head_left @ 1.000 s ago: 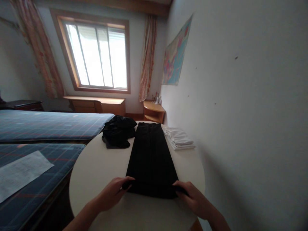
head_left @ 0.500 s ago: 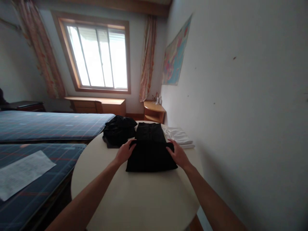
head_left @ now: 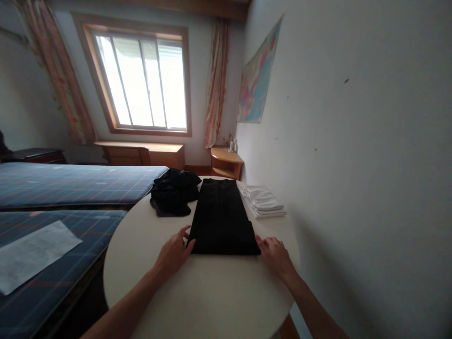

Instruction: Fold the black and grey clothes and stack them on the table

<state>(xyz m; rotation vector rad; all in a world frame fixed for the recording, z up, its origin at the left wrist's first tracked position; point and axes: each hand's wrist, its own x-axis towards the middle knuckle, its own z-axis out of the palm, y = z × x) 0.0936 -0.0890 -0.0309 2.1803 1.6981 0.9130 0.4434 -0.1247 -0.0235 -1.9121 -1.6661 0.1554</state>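
Note:
A black folded garment (head_left: 221, 216) lies flat on the round cream table (head_left: 212, 292), its long side running away from me. What kind of garment it is, I cannot make out. A small step in its right edge shows where the folded layer stops. At the near left corner, my left hand (head_left: 174, 252) has its thumb resting on the cloth and its fingers apart along the edge. My right hand (head_left: 275, 254) is at the near right corner, fingers bent together on the cloth. Its thumb is hard to see.
A crumpled black cloth heap (head_left: 174, 190) lies at the table's far left, and a folded white cloth stack (head_left: 263, 201) at its right. Plaid mattresses (head_left: 81, 183) stand to the left, one bearing a paper sheet (head_left: 38, 254). The white wall (head_left: 353, 188) rises close on the right.
The black garment's raised folded part now lies flat. Both hands have come toward me, from the fold's far edge to the garment's near corners.

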